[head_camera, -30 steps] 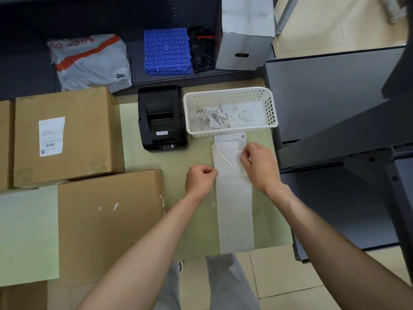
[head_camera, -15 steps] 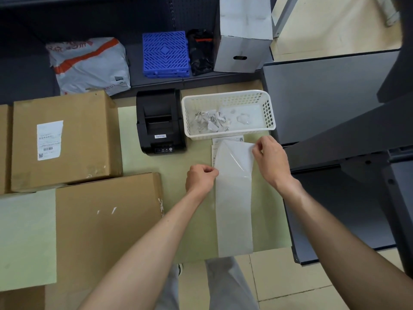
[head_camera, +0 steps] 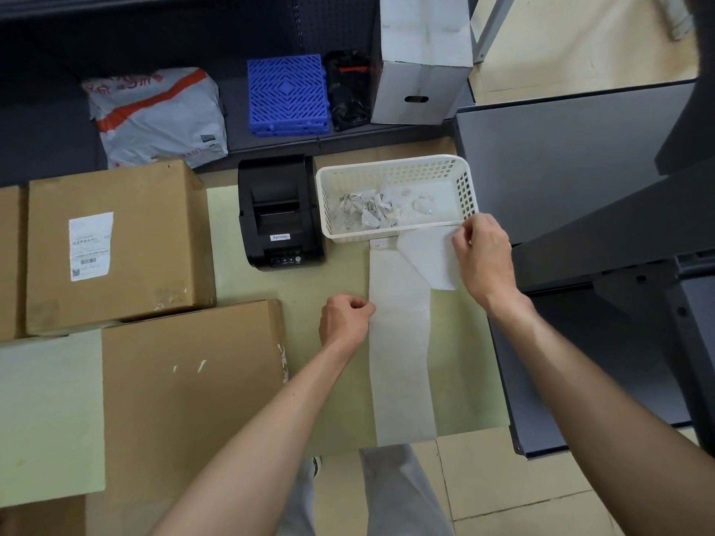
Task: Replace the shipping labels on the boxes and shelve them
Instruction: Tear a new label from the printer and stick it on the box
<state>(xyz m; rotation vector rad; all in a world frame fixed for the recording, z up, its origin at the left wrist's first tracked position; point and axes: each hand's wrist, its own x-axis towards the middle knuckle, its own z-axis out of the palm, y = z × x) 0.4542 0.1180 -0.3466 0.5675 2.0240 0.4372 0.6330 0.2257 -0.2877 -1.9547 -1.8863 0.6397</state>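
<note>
Peeling the label (head_camera: 429,257) at centre right, your right hand (head_camera: 483,261) pinches its lifted corner while your left hand (head_camera: 344,323), curled into a fist, pins the backing strip (head_camera: 402,361) near the basket (head_camera: 394,199). Pull crookedly and the label could tear or fold onto itself, and the strip could slide off the surface (head_camera: 332,288).

Under our right hand (head_camera: 481,257) the peeled sheet's (head_camera: 429,257) edge is hidden; the printing on the labelled box (head_camera: 116,245) far left of our left hand (head_camera: 344,323) is too small to read, and the leftmost box (head_camera: 9,261) is cut by the frame edge
</note>
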